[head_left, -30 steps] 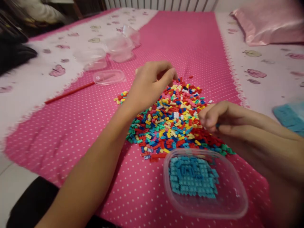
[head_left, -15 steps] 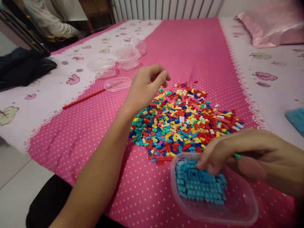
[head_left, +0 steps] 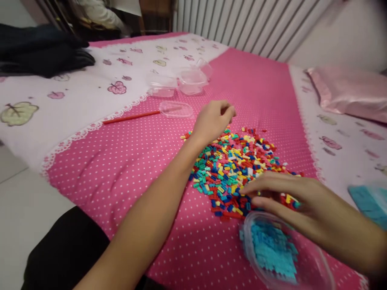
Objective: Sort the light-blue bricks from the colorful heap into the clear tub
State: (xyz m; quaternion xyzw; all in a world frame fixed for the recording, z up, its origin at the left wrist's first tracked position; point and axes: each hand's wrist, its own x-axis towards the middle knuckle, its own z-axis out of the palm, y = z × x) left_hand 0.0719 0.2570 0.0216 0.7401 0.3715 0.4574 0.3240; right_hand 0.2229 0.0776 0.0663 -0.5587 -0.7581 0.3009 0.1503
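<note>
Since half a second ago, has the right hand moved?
Yes: relative to the clear tub, the right hand moved forward, from above it to the loose brick pile.

Bedroom, pink dotted bedspread (head_left: 127,151), satin pillow (head_left: 350,94)

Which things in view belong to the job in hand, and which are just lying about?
In the job, it seems:
- bricks, in a mixed pile
- tub, holding blue bricks
- left hand and right hand, by the pile

Probably just lying about:
- red stick
- lid
- clear containers
- black cloth
- pillow
</note>
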